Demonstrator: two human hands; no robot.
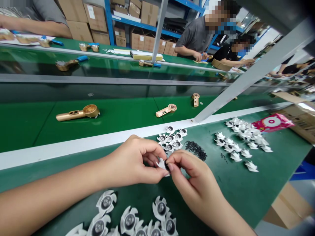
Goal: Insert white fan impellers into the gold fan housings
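My left hand [134, 160] pinches a small white fan blade [162, 164] by its rim, just above the green table. My right hand [194, 178] meets it from the right, with thumb and forefinger pressed on the dark centre of the same blade. Below my hands lie several white fan blades with dark hubs [130, 220]. A tight cluster of similar blades [172, 139] sits just beyond my fingers. A heap of tiny black parts [196, 149] lies to the right of that cluster.
Plain white blades [242, 139] spread at the right beside a pink bag [272, 123] and a cardboard box [299, 116]. Gold handheld fan bodies [77, 113] [166, 110] lie on the green conveyor. A grey slanted post [248, 77] crosses the right. Other people work at the far bench.
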